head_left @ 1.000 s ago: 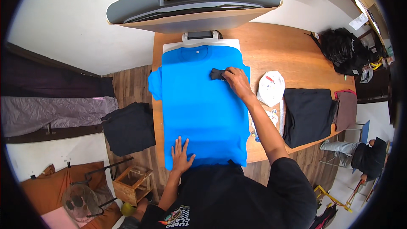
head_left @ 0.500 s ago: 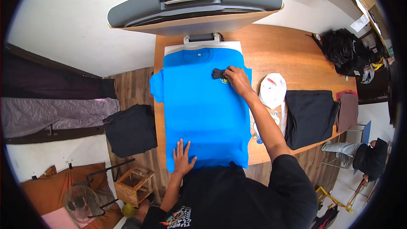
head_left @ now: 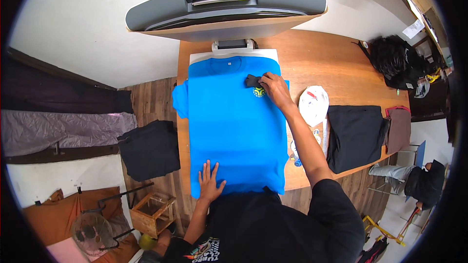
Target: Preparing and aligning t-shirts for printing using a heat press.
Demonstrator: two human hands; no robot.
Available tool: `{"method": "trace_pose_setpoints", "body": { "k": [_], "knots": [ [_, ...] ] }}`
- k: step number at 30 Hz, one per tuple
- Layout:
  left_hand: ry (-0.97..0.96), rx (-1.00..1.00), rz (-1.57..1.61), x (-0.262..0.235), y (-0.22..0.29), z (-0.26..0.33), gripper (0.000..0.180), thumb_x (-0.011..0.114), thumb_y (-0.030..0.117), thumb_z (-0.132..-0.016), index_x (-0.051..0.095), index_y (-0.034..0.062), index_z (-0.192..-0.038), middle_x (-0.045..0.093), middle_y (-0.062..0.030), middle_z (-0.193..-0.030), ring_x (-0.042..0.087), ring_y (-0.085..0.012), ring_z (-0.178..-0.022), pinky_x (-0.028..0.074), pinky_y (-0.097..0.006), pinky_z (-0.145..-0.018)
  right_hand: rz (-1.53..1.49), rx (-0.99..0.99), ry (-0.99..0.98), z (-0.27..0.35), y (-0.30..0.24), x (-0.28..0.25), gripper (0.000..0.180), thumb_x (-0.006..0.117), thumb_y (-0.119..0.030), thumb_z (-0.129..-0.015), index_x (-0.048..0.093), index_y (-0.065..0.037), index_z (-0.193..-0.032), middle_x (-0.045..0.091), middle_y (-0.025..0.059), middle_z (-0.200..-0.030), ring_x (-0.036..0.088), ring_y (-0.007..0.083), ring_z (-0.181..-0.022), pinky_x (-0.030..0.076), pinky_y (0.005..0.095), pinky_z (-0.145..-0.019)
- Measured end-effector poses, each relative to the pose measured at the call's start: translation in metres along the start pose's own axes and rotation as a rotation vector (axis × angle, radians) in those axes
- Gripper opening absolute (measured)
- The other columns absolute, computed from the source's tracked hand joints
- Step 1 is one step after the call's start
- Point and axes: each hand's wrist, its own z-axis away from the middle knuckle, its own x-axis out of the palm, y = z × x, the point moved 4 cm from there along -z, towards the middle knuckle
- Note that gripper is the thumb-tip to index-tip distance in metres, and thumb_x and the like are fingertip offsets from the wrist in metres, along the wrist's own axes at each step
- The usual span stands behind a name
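Note:
A bright blue T-shirt lies spread over the white lower plate of a heat press, its collar at the far end. My right hand grips a bunched black cloth against the chest. Just below the cloth shows a round yellow-green and dark emblem on the fabric. My left hand rests flat on the shirt near its lower left, fingers spread and holding nothing.
The raised grey press lid hangs over the far end. Right of the shirt are a white bag, a ruler and folded black cloth on the wooden table. A person sits far right.
My right hand and the black cloth have shifted slightly away from the round emblem, so more of it shows. My left hand stays put on the shirt.

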Motion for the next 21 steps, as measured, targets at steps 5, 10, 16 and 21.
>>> {"method": "trace_pose_setpoints", "body": {
  "k": [5,10,16,21],
  "knots": [
    [0.012,0.012,0.003,0.000,0.001,0.001,0.092,0.072,0.043,-0.096,0.022,0.0217,-0.171,0.001,-0.0177,-0.178,0.002,-0.0394,-0.164,0.007,-0.063,-0.127,-0.015,0.034,-0.041,0.012,-0.006,0.004,0.011,0.071,-0.006,-0.092,0.073,-0.010,-0.102,0.069,0.0095,-0.106,0.065,0.0335,-0.097,0.050,0.0445,-0.087],
    [-0.090,-0.025,0.018,0.002,-0.001,0.001,0.093,0.072,0.043,-0.096,0.021,0.0228,-0.171,0.001,-0.0172,-0.178,0.002,-0.0394,-0.164,0.007,-0.064,-0.127,0.057,0.050,-0.091,0.016,-0.005,0.010,0.010,0.072,-0.007,-0.092,0.072,-0.008,-0.102,0.069,0.0111,-0.109,0.065,0.0353,-0.099,0.051,0.0453,-0.089],
    [-0.069,-0.022,0.032,0.002,0.000,0.003,0.094,0.073,0.043,-0.095,0.021,0.0236,-0.171,0.001,-0.0167,-0.178,0.003,-0.0390,-0.164,0.008,-0.064,-0.127,0.038,0.083,-0.121,0.034,-0.007,0.016,0.010,0.071,-0.006,-0.092,0.072,-0.007,-0.102,0.069,0.0119,-0.110,0.066,0.0359,-0.100,0.051,0.0452,-0.090],
    [0.009,0.000,0.019,0.005,-0.005,0.004,0.093,0.073,0.042,-0.095,0.023,0.0233,-0.171,0.002,-0.0168,-0.178,0.003,-0.0390,-0.164,0.008,-0.064,-0.127,-0.004,-0.008,-0.016,0.038,-0.008,0.020,0.011,0.072,-0.007,-0.092,0.072,-0.007,-0.102,0.069,0.0122,-0.111,0.066,0.0356,-0.102,0.051,0.0453,-0.091]
  ]
}}
